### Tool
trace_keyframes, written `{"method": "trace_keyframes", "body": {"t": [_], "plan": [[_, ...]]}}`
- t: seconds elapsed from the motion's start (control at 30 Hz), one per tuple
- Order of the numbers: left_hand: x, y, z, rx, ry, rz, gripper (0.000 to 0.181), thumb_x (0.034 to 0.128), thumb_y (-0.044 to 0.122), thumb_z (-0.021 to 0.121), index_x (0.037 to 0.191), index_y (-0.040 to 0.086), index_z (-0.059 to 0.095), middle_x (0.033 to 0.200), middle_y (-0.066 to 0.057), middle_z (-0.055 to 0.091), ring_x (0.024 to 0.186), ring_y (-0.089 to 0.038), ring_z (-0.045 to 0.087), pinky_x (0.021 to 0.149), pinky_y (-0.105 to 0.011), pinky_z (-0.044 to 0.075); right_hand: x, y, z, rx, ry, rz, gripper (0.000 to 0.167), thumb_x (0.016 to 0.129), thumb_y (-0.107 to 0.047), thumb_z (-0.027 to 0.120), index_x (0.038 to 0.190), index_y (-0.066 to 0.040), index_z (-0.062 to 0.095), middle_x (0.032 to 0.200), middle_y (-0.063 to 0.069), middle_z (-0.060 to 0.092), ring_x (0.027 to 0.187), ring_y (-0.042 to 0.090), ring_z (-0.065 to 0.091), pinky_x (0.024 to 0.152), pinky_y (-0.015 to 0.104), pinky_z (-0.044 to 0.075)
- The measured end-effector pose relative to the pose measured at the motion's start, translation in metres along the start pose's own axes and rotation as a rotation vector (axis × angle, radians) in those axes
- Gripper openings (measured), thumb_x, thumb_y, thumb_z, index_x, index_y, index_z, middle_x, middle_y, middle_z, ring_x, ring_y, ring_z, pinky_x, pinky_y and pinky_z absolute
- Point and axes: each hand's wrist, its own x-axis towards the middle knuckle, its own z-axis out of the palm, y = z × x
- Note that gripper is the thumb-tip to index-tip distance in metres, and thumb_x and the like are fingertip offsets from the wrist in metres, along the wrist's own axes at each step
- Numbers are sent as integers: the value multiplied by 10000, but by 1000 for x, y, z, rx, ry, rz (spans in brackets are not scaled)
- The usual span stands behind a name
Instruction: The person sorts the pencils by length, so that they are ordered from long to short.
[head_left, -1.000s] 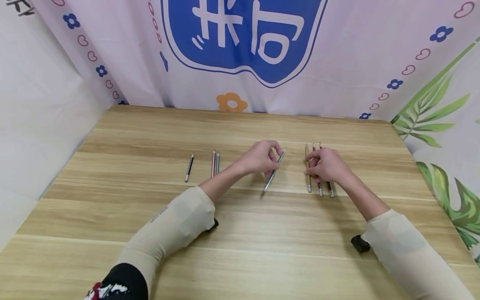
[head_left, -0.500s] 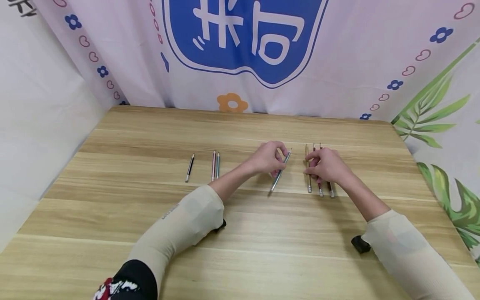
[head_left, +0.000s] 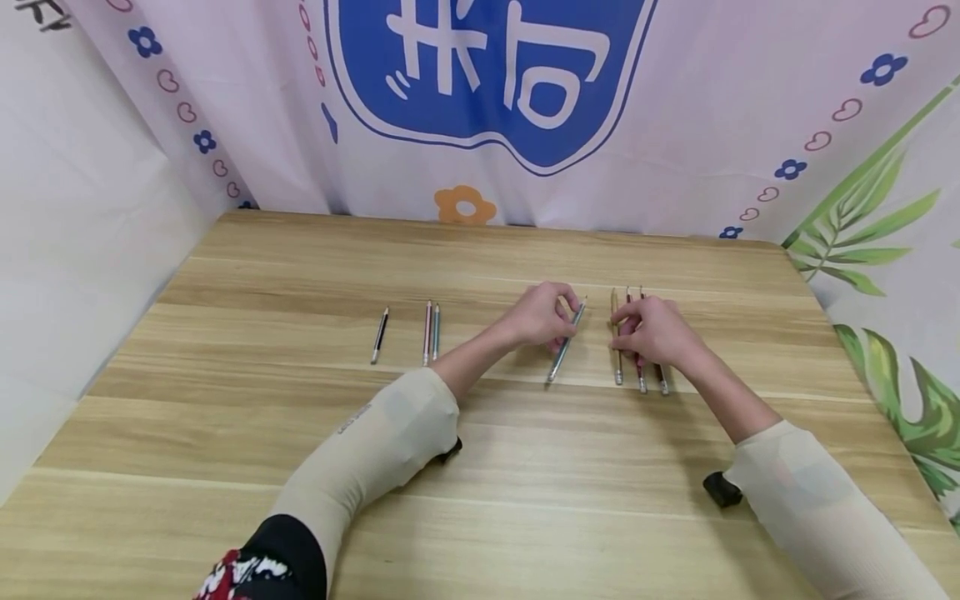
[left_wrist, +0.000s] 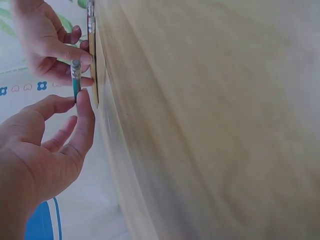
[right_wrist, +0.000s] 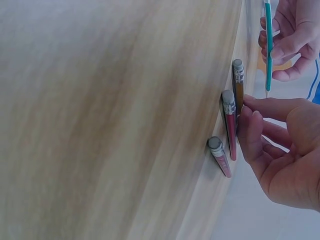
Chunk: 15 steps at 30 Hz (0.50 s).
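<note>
Far left in my head view, a black pencil (head_left: 381, 335) lies slightly slanted on the wooden tabletop (head_left: 480, 517). To its right, a pink pencil (head_left: 427, 333) and a blue-green pencil (head_left: 436, 332) lie side by side, close together. Next comes the left hand (head_left: 542, 315), narrowed in a pinch: I see thumb and fingertips holding a teal pencil (head_left: 564, 346), tilted, its eraser end toward the wearer; I cannot tell whether that end touches the wood. Just beyond, a yellow pencil (head_left: 617, 362) lies on the tabletop, thumb and forefinger of the right hand (head_left: 651, 332) closed narrowly on it. Beside it, partly under that hand, I find a red pencil (head_left: 641, 382) and, rightmost, a dark pencil (head_left: 663, 382); my right wrist view shows the three metal-banded eraser ends near one another.
</note>
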Motion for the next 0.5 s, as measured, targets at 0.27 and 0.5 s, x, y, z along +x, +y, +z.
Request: {"method": "trace_keyframes", "body": {"t": [0.27,0.5], "plan": [[3,4,3,22,-12,-6,259,908,-97,715,1137,-41,607,796,-113,670,549,-172,624,571,-304,629,1,2,-2,0,7,-13,334,889,-9,787,1183,112,684,829,120,719,514,141,624,471,259,551],[8,6,8,26,-13,-31,243,917,-93,708,1126,-32,599,759,-108,676,528,-167,619,561,-295,625,0,1,-3,-8,5,-12,332,888,-15,790,1179,107,687,831,110,721,510,133,622,459,242,521]]}}
